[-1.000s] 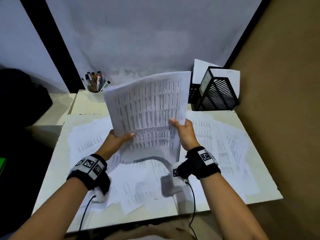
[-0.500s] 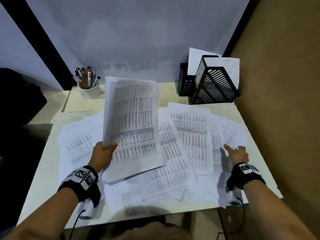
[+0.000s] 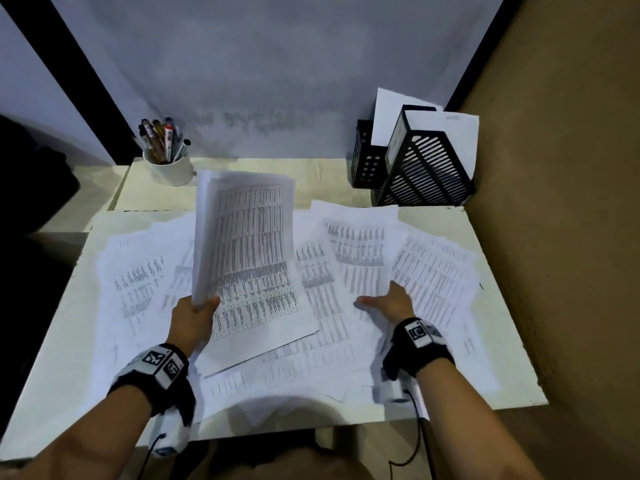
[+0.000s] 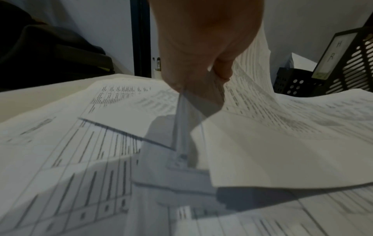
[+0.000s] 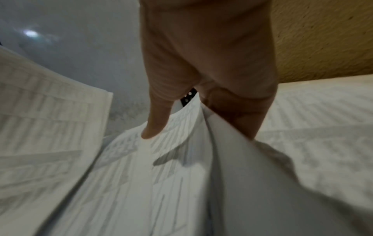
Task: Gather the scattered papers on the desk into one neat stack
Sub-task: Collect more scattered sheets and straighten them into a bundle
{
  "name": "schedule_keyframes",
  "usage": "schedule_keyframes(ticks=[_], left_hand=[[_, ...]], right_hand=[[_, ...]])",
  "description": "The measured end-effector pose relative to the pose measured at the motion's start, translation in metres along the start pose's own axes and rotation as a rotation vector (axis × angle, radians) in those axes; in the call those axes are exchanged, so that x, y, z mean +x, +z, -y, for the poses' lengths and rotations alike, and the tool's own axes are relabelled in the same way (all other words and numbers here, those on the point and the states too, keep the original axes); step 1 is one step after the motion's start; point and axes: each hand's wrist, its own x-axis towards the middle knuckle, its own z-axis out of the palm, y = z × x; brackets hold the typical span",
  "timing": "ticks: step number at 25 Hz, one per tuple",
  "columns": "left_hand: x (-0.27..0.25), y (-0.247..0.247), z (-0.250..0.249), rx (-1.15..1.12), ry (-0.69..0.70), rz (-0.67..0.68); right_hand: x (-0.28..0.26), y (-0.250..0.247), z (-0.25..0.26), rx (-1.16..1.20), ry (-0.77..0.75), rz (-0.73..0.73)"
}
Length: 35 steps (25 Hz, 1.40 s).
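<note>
- Pale desk (image 3: 55, 341) against a white backdrop, strewn with printed sheets.
- Right hand (image 3: 391, 301), at the right side of the desk: thumb on top, fingers tucked under the near edge of a loose sheet (image 3: 360, 251), pinching it where it buckles.
- Left hand (image 3: 192, 318): thumb and fingers clamp the lower left corner of the gathered bundle (image 3: 242, 244), which stands tilted above the desk.
- Best done, I judge, by lifting the sheet clear rather than dragging it, then sliding it behind the bundle with edges matched.
- Scattered papers (image 3: 436, 271) remain fanned to both sides; much is left.
- Farther back: pen cup (image 3: 171, 169), black file rack (image 3: 426, 168).
</note>
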Motion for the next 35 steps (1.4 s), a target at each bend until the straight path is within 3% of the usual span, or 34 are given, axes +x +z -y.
schedule_keyframes(ticks=[7,11,14,18,21,23,27,31,35], left_hand=[[-0.003,-0.003,0.023,-0.036,-0.033,0.027],[0.005,-0.020,0.026,-0.092,-0.012,0.046],[0.015,-0.037,0.026,-0.158,-0.012,0.028],[0.017,-0.036,0.037,-0.146,-0.026,0.026],[0.014,-0.035,0.043,-0.132,-0.019,0.043],[0.015,-0.043,0.040,-0.135,0.008,0.068],[0.027,-0.068,0.033,-0.115,0.057,0.047],[0.032,-0.075,0.032,-0.123,0.064,0.043],[0.037,-0.080,0.037,-0.099,0.055,0.049]], right_hand=[[-0.042,0.075,-0.001,-0.120,0.108,-0.152],[-0.026,0.052,-0.006,0.021,0.154,-0.098],[-0.026,0.041,-0.004,0.151,0.105,-0.079],[-0.061,0.093,0.005,-0.013,0.049,-0.118],[-0.069,0.121,0.004,-0.021,0.125,-0.170],[-0.062,0.100,0.007,0.040,0.144,-0.232],[-0.056,0.038,0.011,0.262,0.032,-0.244],[-0.055,0.049,0.002,0.094,0.112,-0.185],[-0.044,0.043,-0.009,0.275,0.135,-0.092]])
